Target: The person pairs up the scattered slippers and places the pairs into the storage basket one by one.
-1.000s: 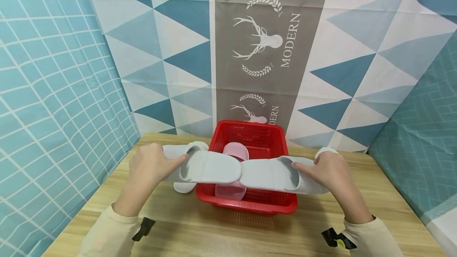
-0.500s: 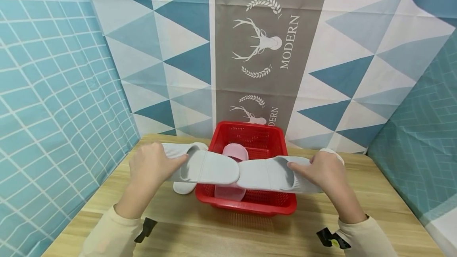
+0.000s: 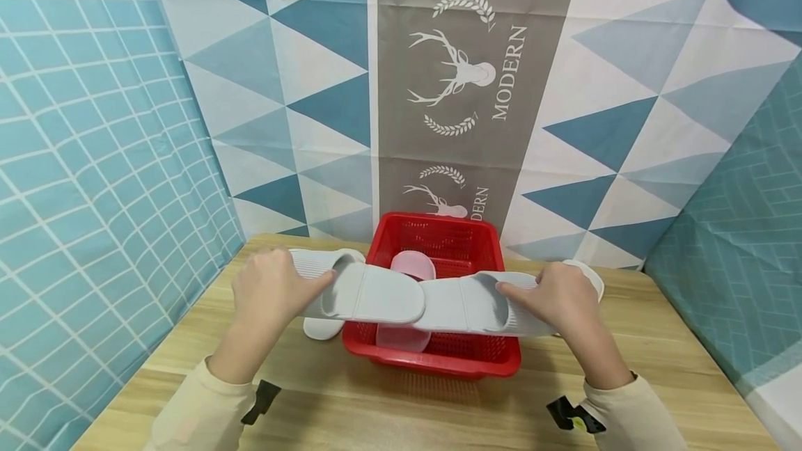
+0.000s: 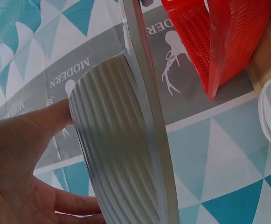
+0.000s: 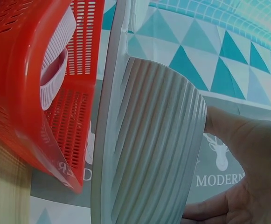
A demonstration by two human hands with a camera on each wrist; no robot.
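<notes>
Two pale grey-white slippers are held level above a red basket [image 3: 432, 360], heel ends meeting in the middle. My left hand [image 3: 269, 287] grips the left slipper [image 3: 385, 294] by its ridged strap, thumb hooked at the strap's opening. By the matching strap, my right hand [image 3: 564, 301] holds the right slipper [image 3: 447, 305]. Each ridged strap [image 4: 112, 135] bulges out from its sole in the wrist views, with thumb and fingers around its outer edge. Pink slippers [image 3: 413, 264] lie inside the basket, partly hidden under the held pair.
The basket stands on a wood-grain table [image 3: 401, 416]. Left of it lies white footwear [image 3: 322, 329], mostly covered by the held slipper. Another white piece [image 3: 592, 277] shows behind my right hand. Patterned cloth walls [image 3: 470, 89] enclose the table at the back and sides.
My right hand has shifted left with its slipper, and my left hand slightly right. The two heel ends now overlap a little in the head view. Both grips stay the same.
</notes>
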